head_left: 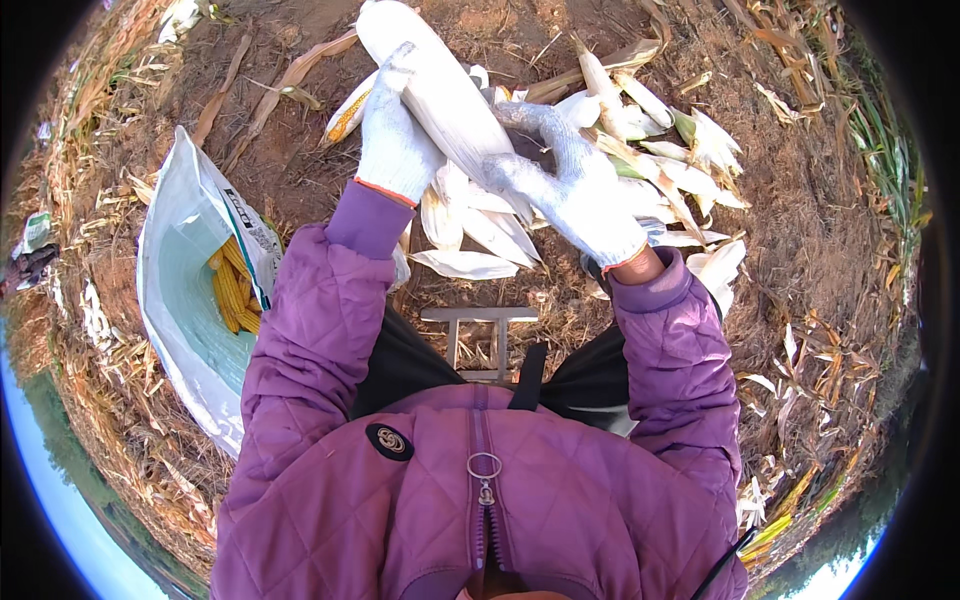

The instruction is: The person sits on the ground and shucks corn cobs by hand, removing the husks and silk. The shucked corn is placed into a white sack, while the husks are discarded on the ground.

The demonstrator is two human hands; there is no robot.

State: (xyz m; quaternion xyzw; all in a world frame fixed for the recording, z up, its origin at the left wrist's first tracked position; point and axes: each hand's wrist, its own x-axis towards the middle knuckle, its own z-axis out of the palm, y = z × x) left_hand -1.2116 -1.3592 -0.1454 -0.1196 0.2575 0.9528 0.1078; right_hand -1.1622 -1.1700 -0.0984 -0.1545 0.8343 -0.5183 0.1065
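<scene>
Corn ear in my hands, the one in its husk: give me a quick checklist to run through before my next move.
1. Left gloved hand closed on the husk-covered corn ear: ok.
2. Right gloved hand gripping firmly near the ear's lower end: cannot tell; thumb and fingers are spread apart there.
3. Ear's kernels visible for checking: not ok, its pale husk hides them.
4. White bag open at the mouth: ok, with yellow corn ears inside.
5. Ground below the hands free of loose husks: not ok.
</scene>
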